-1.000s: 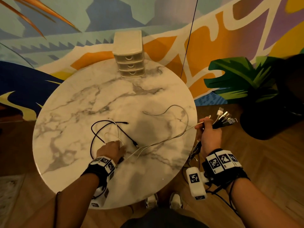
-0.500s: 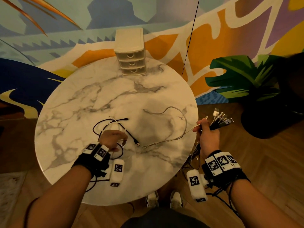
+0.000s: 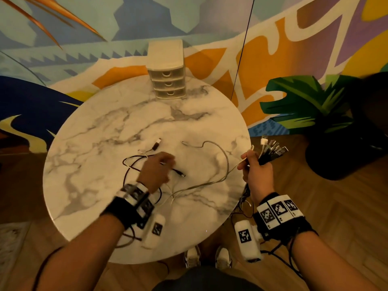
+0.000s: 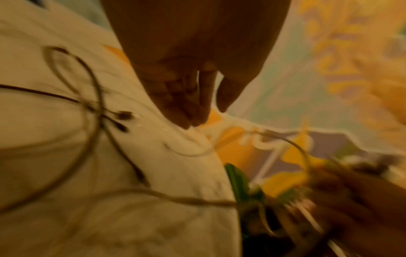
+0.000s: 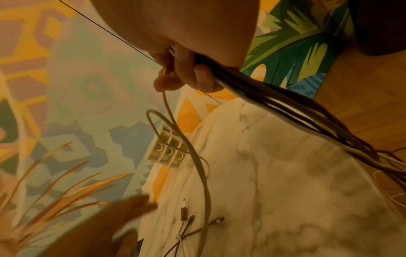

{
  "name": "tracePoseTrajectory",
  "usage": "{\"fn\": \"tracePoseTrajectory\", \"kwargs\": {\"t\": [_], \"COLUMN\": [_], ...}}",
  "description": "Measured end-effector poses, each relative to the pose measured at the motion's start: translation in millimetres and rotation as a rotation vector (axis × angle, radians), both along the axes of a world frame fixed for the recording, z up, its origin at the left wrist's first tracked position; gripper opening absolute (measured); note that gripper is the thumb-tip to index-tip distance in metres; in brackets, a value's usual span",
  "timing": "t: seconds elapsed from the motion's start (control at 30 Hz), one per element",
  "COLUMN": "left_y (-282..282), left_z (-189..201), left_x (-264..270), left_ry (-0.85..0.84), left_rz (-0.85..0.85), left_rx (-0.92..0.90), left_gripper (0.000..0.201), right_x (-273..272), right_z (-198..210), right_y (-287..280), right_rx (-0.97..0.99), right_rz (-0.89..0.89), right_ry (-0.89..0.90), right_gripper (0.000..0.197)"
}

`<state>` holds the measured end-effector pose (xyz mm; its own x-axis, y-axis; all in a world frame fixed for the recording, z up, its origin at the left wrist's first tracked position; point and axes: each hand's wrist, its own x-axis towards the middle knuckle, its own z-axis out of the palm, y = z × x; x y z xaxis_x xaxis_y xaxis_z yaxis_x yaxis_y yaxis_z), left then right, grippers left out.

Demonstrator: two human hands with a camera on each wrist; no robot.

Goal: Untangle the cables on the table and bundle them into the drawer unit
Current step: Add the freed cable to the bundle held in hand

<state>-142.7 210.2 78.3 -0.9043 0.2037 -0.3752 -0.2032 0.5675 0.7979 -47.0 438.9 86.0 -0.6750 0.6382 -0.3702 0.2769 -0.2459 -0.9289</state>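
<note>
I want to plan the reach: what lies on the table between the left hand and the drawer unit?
In the head view, two loose cable plugs lie just beyond the left hand; past them bare marble runs to the drawer unit.

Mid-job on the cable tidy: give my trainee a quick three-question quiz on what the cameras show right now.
1. True or false: the right hand grips a bunch of cable plugs beyond the round marble table edge.
2. Are the three drawers of the beige plastic drawer unit open or closed?
3. The grey cable runs to: A the right hand, B the drawer unit, C the floor plant.

Key: 1 true; 2 closed; 3 A.
</note>
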Motion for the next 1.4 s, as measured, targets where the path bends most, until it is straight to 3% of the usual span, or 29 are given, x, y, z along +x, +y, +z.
{"fn": "tracePoseTrajectory", "kwargs": {"t": [0.07, 0.13, 0.2, 0.27, 0.4, 0.6, 0.77, 0.83, 0.9, 0.97, 1.03, 1.13, 1.2, 1.27, 1.4], "left_y": [38.4, 71.3, 92.1, 91.9, 46.5, -59.8, -99.0, -94.8, -75.2, -39.1, 16.9, 96.5, 124.5, 128.7, 91.6], "left_z": [8.2, 17.7, 17.0, 8.6, -15.4, -37.0, -39.7, -36.1, -22.9, 1.5, 36.0, 59.3, 49.9, 29.8, -7.4], "left_x": [27.5, 45.9, 55.2, 56.1, 36.2, 5.6, 2.3, 4.2, 8.1, 20.8, 44.8, 78.7, 86.4, 84.1, 64.9], "left_ry": [0.098, 0.066, 0.002, 0.068, 0.278, 0.198, 0.241, 0.252, 0.343, 0.537, 0.599, 0.351, 0.076, -0.023, 0.185], "left_rz": [-0.194, -0.352, -0.492, -0.558, -0.570, -0.442, -0.316, -0.268, -0.204, -0.191, -0.256, -0.381, -0.372, -0.364, -0.552], "left_rx": [0.078, 0.104, 0.007, -0.172, -0.531, -0.867, -1.026, -1.031, -0.934, -0.616, -0.228, 0.100, 0.205, 0.119, -0.544], "left_gripper": [0.036, 0.055, 0.041, 0.021, 0.026, 0.034, 0.033, 0.038, 0.058, 0.063, 0.059, 0.061, 0.042, 0.015, 0.021], "right_x": [0.6, -0.2, 0.0, 1.0, 2.1, -10.3, -20.7, -20.9, -17.8, -12.5, -6.5, 3.3, 10.8, 18.0, 28.1], "right_z": [6.9, 14.0, 20.7, 25.9, 30.2, 45.2, 53.1, 52.1, 50.6, 49.7, 47.9, 46.1, 44.5, 41.7, 37.4], "right_y": [-4.5, -9.1, -10.1, -6.2, 13.6, 34.2, 31.1, 25.6, 21.4, 15.9, 10.2, 3.4, 4.5, 13.6, 48.4], "right_rx": [0.002, 0.019, 0.020, 0.000, -0.029, -0.104, -0.113, -0.104, -0.085, -0.063, -0.042, -0.027, -0.029, 0.023, 0.002], "right_rz": [0.037, 0.091, 0.124, 0.107, -0.059, -0.252, -0.211, -0.159, -0.102, -0.045, 0.011, 0.119, 0.155, 0.134, -0.074], "right_ry": [0.013, 0.038, 0.062, 0.085, 0.128, 0.170, 0.195, 0.204, 0.210, 0.209, 0.197, 0.189, 0.213, 0.195, 0.169], "right_gripper": [0.031, 0.032, 0.031, 0.030, 0.031, 0.029, 0.029, 0.029, 0.031, 0.032, 0.032, 0.033, 0.032, 0.032, 0.030]}}
